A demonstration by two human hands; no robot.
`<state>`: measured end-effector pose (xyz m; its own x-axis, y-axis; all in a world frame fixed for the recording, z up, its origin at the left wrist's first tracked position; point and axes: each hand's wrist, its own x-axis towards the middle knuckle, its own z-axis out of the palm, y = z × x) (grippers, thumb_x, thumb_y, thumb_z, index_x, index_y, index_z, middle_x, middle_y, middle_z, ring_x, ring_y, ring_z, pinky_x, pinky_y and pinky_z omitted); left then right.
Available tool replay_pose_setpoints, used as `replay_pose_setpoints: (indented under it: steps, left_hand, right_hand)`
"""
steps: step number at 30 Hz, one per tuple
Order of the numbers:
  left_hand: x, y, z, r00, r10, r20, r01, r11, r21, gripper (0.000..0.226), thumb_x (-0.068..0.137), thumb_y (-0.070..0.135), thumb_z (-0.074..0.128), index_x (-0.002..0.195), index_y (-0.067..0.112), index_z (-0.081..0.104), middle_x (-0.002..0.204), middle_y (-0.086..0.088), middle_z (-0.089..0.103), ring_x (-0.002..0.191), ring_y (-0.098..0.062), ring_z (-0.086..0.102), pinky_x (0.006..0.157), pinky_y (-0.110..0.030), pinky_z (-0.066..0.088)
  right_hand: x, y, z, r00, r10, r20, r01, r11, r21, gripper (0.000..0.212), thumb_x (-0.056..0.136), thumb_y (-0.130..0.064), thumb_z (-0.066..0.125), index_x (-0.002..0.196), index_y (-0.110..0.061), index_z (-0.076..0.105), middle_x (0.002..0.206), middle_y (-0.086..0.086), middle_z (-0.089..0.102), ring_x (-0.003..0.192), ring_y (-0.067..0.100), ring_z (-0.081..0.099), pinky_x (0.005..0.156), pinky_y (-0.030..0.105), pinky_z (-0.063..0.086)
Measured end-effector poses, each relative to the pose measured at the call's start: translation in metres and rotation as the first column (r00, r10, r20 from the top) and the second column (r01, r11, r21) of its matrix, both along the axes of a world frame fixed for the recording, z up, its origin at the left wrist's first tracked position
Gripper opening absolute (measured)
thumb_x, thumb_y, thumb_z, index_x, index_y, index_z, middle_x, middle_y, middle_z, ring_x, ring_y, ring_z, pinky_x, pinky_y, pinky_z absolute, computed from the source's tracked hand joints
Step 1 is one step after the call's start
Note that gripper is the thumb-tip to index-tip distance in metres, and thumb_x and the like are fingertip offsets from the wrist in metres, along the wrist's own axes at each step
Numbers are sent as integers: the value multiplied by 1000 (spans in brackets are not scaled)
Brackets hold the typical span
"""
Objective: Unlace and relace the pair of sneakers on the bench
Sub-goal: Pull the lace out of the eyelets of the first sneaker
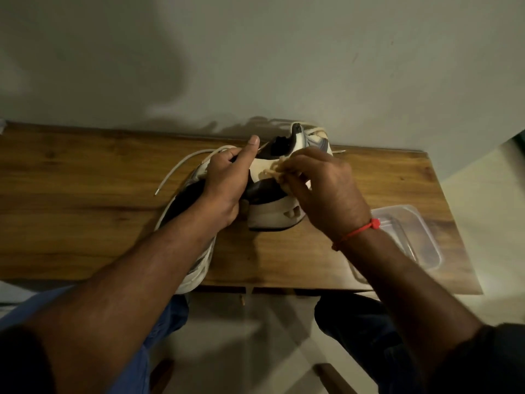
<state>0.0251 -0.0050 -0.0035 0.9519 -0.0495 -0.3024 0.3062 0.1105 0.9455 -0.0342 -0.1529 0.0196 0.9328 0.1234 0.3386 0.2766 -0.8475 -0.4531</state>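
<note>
The wooden bench runs along a pale wall. At its centre stand the two sneakers: the right sneaker heel toward the person, the left sneaker at about seven o'clock from it, mostly hidden under the forearm. A clear plastic container sits at four o'clock, near the bench's edge. The left hand grips the right sneaker's collar, thumb raised; the right hand pinches a bunched cream lace at the tongue. A loose white lace trails off toward nine o'clock. The step looks like threading or pulling lace through eyelets — which of the two I cannot tell. Next likely needs finding the lace tip and steadying the shoe.
</note>
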Motion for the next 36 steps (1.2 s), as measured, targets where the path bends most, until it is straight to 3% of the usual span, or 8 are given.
replay_pose_setpoints:
  steps: [4,9,13,18,24,30,33,36]
  left_hand:
    - [0,0,-4,999,26,27,-26,1000,7,35,97,40,66,75,13,72,83,-14,70,81,-29,67,81,-49,58]
    - [1,6,-8,998,10,68,-21,988,156,55,98,47,62,96,-8,66,59,-6,45,57,-18,44,51,-24,37]
    - [-2,1,-2,998,-34,55,32,999,31,41,98,45,62,75,12,69,74,-12,60,71,-24,57,68,-34,46]
    - [-1,-1,-5,1000,8,15,-9,1000,18,43,98,42,65,60,24,71,73,-2,70,79,-24,68,75,-42,53]
    - [3,2,-7,996,88,-6,-88,996,-3,34,95,44,68,75,16,68,86,-15,69,84,-30,68,79,-46,55]
    - [-1,1,-6,997,74,0,-74,997,7,60,80,60,71,90,1,69,90,-29,66,82,-30,63,79,-54,57]
    - [-2,3,-4,999,32,15,-33,997,76,47,96,49,64,81,5,66,65,-8,60,61,-16,57,58,-29,50]
    - [0,4,-6,999,6,33,-11,990,141,47,96,51,63,83,6,64,60,-3,48,58,-17,48,53,-25,41]
  right_hand:
    - [0,-9,5,999,-51,3,51,998,37,16,91,-10,66,105,-9,73,108,7,69,93,9,61,83,6,45]
    - [-20,43,-3,946,323,9,-322,945,-56,14,84,-8,71,98,-6,74,100,14,69,90,24,65,75,31,57]
    - [7,-5,4,995,38,88,-37,999,-5,15,90,-15,63,93,-6,75,94,12,71,83,24,67,72,27,54]
    - [9,-35,-7,972,-219,-83,222,975,31,20,90,-5,67,107,-12,74,100,2,72,80,3,56,65,-6,34]
    - [1,-15,0,982,-137,-127,147,987,68,35,94,-39,62,119,-14,68,113,2,59,93,11,58,71,12,45]
    - [-6,6,0,997,-77,19,77,997,-15,19,89,-12,69,108,-10,73,105,11,61,89,20,61,70,13,48]
    - [-18,32,-6,988,153,24,-150,983,-110,18,84,-9,71,101,-9,75,100,11,61,85,22,60,68,30,56]
    - [-17,39,-6,972,235,0,-232,959,-162,19,80,-10,78,99,-8,75,98,11,63,85,24,59,69,36,56]
